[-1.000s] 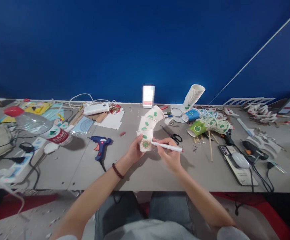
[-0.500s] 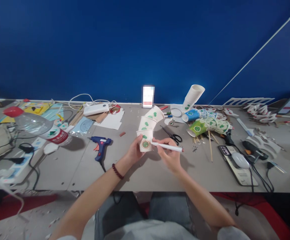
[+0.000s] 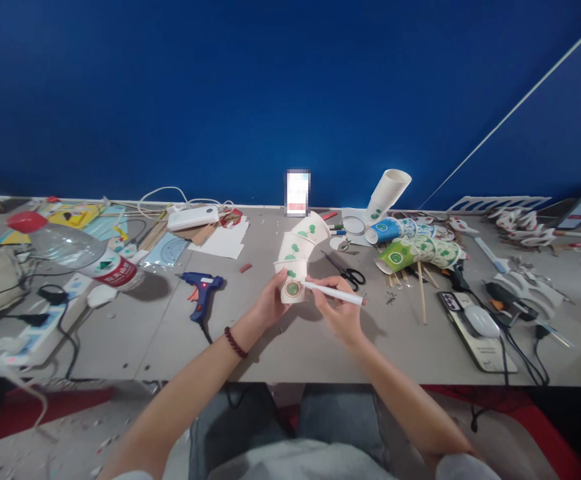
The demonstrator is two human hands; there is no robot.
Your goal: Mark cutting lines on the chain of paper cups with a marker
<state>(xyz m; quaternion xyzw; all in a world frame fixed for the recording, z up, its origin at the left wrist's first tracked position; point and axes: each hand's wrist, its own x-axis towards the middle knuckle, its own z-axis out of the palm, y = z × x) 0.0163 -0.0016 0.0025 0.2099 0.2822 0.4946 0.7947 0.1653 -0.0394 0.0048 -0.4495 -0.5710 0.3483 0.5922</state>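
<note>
A curved chain of white paper cups (image 3: 293, 248) with green leaf prints stands before me, bending to the right at its far end. My left hand (image 3: 271, 298) is closed around the left side of the nearest cup, which bears a round brown-and-green drawing or print. In my right hand (image 3: 339, 312) is a white marker (image 3: 339, 293), gripped between thumb and fingers. Its tip meets the nearest cup's right side, though the exact contact is hidden. Black scissors (image 3: 347, 272) lie just beyond the right hand.
A blue glue gun (image 3: 201, 293) lies left of the cups, near a large plastic bottle (image 3: 85, 257) and a power strip (image 3: 53, 327). To the right are coloured cup chains (image 3: 417, 253), stacked cups (image 3: 389, 193), a phone (image 3: 475, 333) with a mouse (image 3: 481, 320), and cables.
Almost nothing differs. The marker's rear end has shifted very slightly left and down, while both hands keep their places on the cup and marker.
</note>
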